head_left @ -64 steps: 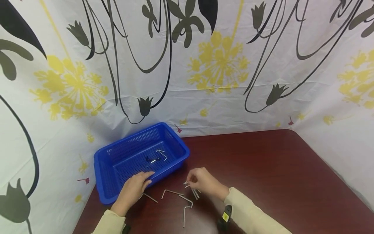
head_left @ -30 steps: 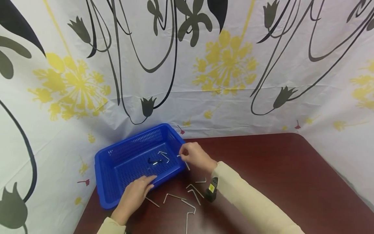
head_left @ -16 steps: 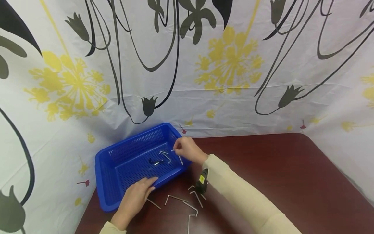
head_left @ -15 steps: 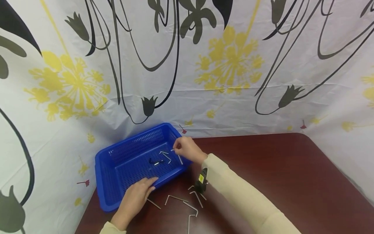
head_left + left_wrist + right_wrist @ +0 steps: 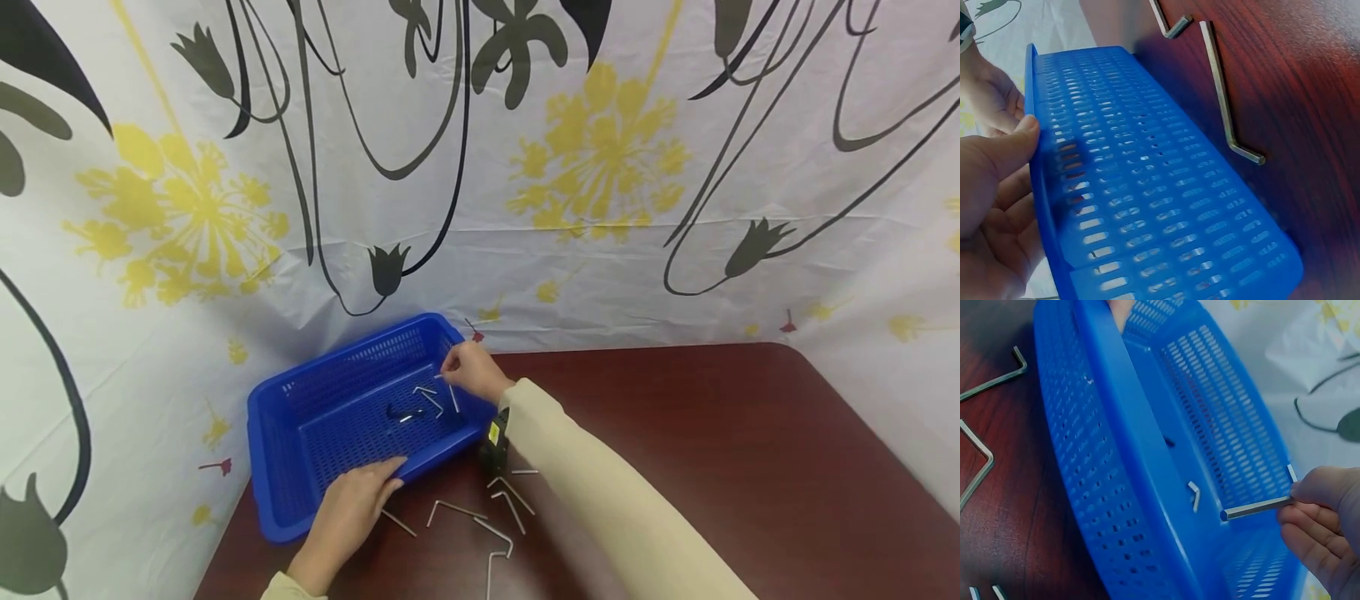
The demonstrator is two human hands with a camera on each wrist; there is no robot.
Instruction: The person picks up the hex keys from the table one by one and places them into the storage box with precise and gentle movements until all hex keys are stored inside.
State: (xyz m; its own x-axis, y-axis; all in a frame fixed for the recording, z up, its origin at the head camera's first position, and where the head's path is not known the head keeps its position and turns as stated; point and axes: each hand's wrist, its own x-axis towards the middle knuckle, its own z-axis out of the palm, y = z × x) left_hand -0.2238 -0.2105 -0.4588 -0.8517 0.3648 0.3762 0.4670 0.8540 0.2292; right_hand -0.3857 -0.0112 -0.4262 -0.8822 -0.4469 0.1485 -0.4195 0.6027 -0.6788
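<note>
My right hand (image 5: 474,371) pinches an L-shaped hex key (image 5: 1260,507) at its bend, between thumb and fingers. The key hangs inside the far right end of the blue plastic basket (image 5: 450,446), with its long arm pointing down in the head view. At the basket's near side, my left hand (image 5: 348,508) holds the rim; its thumb (image 5: 1027,128) presses the outside and the fingers curl over inside. Silver hex keys (image 5: 432,402) and a dark piece (image 5: 401,413) lie on the basket floor.
Several hex keys lie on the dark red table (image 5: 660,433) in front of the basket, among them one bent key (image 5: 495,535) near the front and another (image 5: 1219,87) beside the basket wall. A white patterned cloth (image 5: 480,275) hangs behind the table.
My right hand has picked a hex key off the table and carried it left and away from me, over the rim into the basket. The left hand keeps its hold on the rim.
</note>
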